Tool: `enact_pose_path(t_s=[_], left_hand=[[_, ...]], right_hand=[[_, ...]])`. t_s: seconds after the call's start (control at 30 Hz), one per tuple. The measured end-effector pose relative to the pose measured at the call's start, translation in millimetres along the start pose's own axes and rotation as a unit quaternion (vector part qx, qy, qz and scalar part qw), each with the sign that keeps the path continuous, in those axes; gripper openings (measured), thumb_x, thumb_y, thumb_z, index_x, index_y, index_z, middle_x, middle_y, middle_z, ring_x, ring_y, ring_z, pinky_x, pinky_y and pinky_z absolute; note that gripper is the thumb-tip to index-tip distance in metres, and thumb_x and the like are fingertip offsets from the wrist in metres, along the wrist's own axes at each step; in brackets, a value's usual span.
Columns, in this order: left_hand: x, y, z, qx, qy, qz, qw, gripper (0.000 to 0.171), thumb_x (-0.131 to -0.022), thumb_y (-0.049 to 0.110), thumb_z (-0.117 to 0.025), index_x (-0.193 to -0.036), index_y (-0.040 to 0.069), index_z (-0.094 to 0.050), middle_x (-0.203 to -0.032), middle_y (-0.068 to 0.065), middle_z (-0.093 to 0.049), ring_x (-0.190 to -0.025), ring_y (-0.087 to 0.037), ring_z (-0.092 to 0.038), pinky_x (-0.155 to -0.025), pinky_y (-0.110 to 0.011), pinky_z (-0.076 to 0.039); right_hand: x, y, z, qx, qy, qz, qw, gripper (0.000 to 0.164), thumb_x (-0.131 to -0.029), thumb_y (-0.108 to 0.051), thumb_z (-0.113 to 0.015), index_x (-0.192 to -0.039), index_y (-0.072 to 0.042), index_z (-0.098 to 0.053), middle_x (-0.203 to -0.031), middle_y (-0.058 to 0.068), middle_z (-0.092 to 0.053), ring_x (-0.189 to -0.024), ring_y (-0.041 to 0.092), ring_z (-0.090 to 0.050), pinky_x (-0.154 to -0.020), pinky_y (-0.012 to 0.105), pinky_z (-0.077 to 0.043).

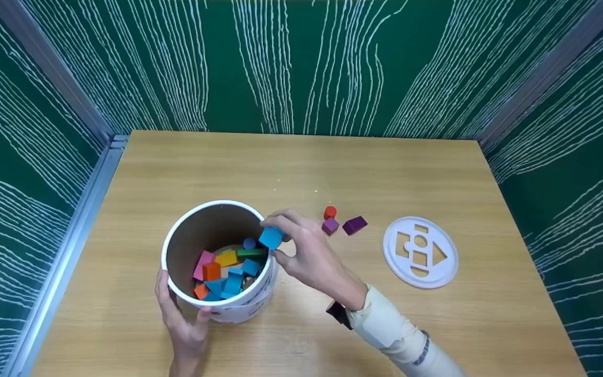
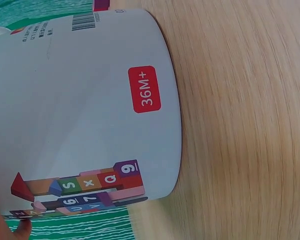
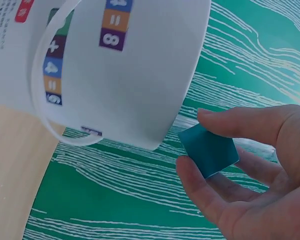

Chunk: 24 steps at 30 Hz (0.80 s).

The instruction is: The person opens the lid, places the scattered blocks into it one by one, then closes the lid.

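A blue cube (image 1: 271,238) is pinched between the thumb and fingers of my right hand (image 1: 306,251), just over the right rim of a white bucket (image 1: 244,313). In the right wrist view, the cube (image 3: 210,150) sits between thumb and fingertips, beside the bucket wall (image 3: 140,90). My left hand (image 1: 183,327) holds the bucket's near left side from outside, thumb in front. Inside lie several loose blocks, among them an orange block (image 1: 211,271), a yellow block (image 1: 226,257), a pink block (image 1: 203,263) and a green block (image 1: 250,253).
Right of the bucket on the wooden table (image 1: 301,167) lie a red block (image 1: 330,212), a purple cube (image 1: 330,226) and a dark purple block (image 1: 355,225). Farther right is a round white lid (image 1: 393,262) with shaped holes. Green patterned panels (image 1: 301,68) enclose the table.
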State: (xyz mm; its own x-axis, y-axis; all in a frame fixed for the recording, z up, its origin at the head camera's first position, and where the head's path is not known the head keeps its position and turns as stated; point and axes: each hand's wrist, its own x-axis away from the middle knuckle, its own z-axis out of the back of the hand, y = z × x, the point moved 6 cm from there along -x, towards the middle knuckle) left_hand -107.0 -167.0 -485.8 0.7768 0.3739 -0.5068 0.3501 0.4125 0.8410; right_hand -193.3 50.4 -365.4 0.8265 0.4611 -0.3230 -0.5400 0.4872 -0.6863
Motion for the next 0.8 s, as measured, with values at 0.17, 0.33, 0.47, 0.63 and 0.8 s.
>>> enact_pose_path(t_s=[0.17, 0.33, 0.47, 0.63, 0.8], left_hand=[[0.0, -0.5, -0.1, 0.0, -0.001, 0.002, 1.0, 0.08, -0.074, 0.03, -0.065, -0.137, 0.006, -0.023, -0.14, -0.01, -0.024, -0.124, -0.026, -0.026, -0.101, -0.024, -0.026], [0.0, -1.0, -0.8, 0.006, -0.002, 0.004, 1.0, 0.08, -0.074, 0.03, -0.066, -0.137, 0.006, -0.022, -0.14, -0.01, -0.024, -0.124, -0.026, -0.026, -0.102, -0.025, -0.026], [-3.2, 12.4, -0.9, 0.025, 0.011, -0.022, 0.9994, 0.08, -0.075, 0.034, -0.064, -0.134, -0.003, -0.024, -0.138, -0.017, -0.026, -0.123, -0.028, -0.027, -0.102, -0.026, -0.026], [-7.7, 32.2, -1.1, 0.039, 0.015, -0.035, 0.9985, 0.079, -0.078, 0.036, -0.061, -0.132, -0.009, -0.023, -0.136, -0.022, -0.026, -0.123, -0.03, -0.027, -0.103, -0.027, -0.025], [-7.0, 31.6, -0.8, 0.031, 0.013, -0.026, 0.9991, 0.078, -0.078, 0.034, -0.061, -0.132, -0.008, -0.023, -0.137, -0.021, -0.026, -0.123, -0.03, -0.026, -0.103, -0.026, -0.024]], right_hand=[[-3.6, -5.3, -9.2, 0.002, -0.024, -0.001, 1.0, 0.045, -0.072, -0.004, -0.069, -0.113, -0.016, -0.056, -0.114, 0.0, -0.049, -0.099, 0.012, -0.051, -0.079, 0.021, -0.046], [-6.4, -8.0, -18.5, 0.007, -0.039, -0.004, 0.999, 0.046, -0.072, -0.004, -0.069, -0.114, -0.017, -0.056, -0.116, 0.001, -0.048, -0.104, 0.013, -0.046, -0.08, 0.022, -0.046], [-8.6, -9.2, -26.6, 0.023, -0.046, 0.004, 0.999, 0.046, -0.072, -0.006, -0.07, -0.115, -0.018, -0.056, -0.116, 0.001, -0.048, -0.105, 0.014, -0.044, -0.08, 0.022, -0.046], [-11.2, -9.1, -36.7, 0.038, -0.067, 0.004, 0.997, 0.046, -0.073, -0.007, -0.069, -0.116, -0.018, -0.056, -0.118, 0.001, -0.048, -0.105, 0.015, -0.044, -0.079, 0.023, -0.047], [-13.5, -7.7, -42.6, 0.041, -0.083, 0.0, 0.996, 0.046, -0.074, -0.006, -0.068, -0.117, -0.02, -0.055, -0.118, 0.001, -0.047, -0.104, 0.014, -0.044, -0.077, 0.023, -0.048]])
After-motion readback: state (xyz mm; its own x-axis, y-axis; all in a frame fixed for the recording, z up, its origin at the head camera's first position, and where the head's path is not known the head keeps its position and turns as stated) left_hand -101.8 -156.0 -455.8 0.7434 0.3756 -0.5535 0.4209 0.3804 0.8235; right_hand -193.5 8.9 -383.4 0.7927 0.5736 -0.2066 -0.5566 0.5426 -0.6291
